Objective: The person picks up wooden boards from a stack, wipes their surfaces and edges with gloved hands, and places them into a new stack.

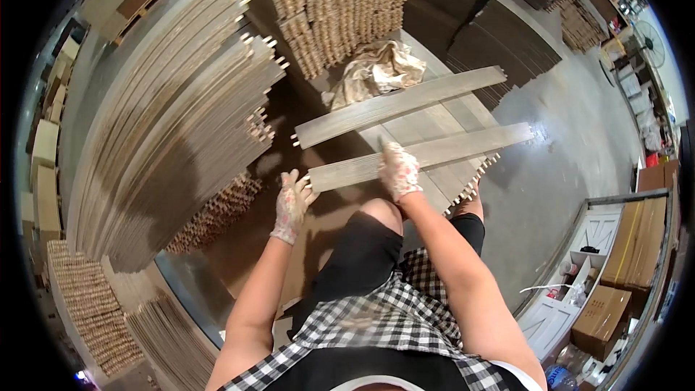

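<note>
A wood-grain board [463,148] lies slantwise in front of me, short pale dowels sticking out of its left end. Around its near-left part my right hand [399,172], in a patterned work glove, is closed. My left hand [292,206], gloved alike, is beside the doweled left end, fingers apart; whether a fingertip touches the dowels is hard to tell. Farther off, a second board [405,105] lies roughly parallel to the first. Both rest across a layer of similar boards [443,124], whose dowels show along the near right side.
A crumpled beige cloth [380,72] lies beyond the boards. Tall board stacks [181,123] rise at the left, with another stack [344,11] at the far side. Dark panels [499,43] stand far right. Cardboard boxes [601,318] and a white shelf unit [554,304] occupy the lower right.
</note>
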The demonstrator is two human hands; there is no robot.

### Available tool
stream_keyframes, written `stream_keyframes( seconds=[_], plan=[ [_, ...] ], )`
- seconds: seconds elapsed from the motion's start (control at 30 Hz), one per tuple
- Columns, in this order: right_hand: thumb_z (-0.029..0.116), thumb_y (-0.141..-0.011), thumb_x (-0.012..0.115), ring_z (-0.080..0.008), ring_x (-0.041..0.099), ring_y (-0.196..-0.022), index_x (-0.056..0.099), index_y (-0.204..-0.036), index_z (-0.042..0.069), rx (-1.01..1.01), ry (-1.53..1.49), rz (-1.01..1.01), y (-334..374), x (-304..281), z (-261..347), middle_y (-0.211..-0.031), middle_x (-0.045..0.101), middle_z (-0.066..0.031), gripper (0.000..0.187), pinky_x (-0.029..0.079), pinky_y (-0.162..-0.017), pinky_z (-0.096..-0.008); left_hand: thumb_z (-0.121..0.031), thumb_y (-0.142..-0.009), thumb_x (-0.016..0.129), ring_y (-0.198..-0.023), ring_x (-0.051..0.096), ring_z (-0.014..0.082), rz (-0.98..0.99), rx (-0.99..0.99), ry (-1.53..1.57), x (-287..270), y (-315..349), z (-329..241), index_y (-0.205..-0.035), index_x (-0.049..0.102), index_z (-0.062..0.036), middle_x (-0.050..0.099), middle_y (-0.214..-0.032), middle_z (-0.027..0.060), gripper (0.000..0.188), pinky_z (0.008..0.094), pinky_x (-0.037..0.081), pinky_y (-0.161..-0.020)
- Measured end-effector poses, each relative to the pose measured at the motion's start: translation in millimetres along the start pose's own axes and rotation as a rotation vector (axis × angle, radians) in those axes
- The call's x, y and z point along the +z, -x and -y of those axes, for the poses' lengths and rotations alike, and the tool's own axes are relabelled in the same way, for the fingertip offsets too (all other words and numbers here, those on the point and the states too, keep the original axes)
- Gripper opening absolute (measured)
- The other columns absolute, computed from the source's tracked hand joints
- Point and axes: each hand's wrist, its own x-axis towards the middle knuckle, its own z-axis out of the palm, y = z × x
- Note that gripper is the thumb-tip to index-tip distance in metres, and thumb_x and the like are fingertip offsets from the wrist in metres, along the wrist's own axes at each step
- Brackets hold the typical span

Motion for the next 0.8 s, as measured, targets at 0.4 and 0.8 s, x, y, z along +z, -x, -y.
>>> stream_keyframes(
  seconds=[0.4, 0.8],
  plan=[
    [0.019, -0.076, 0.066, -0.0348, 0.066, -0.080, 0.058, -0.095, 0.011, -0.115, -0.094, 0.098, 36.5, 58.1, 102.7, -0.085, 0.064, -0.0162, 0.022, 0.053, -0.067, -0.0450, -0.068, -0.093, 0.033, -0.135, 0.035, 0.0402, -0.104, -0.125, 0.519, -30.9, 13.3, 19.7, -0.152, 0.001, -0.0031, 0.029, -0.149, 0.0260, 0.094, 0.0515, 0.036, -0.109],
    [0.014, -0.084, 0.061, -0.0343, 0.066, -0.084, 0.066, -0.094, 0.007, 0.295, 0.172, -0.232, 2.0, -95.9, -124.4, -0.090, 0.067, -0.0160, 0.013, 0.053, -0.075, -0.0421, -0.027, -0.101, 0.046, -0.128, 0.044, 0.0249, -0.203, 0.211, 0.063, -54.2, -11.3, 49.4, -0.138, 0.043, -0.0065, 0.044, -0.140, 0.0118, 0.042, 0.0404, 0.036, -0.109]
  ],
)
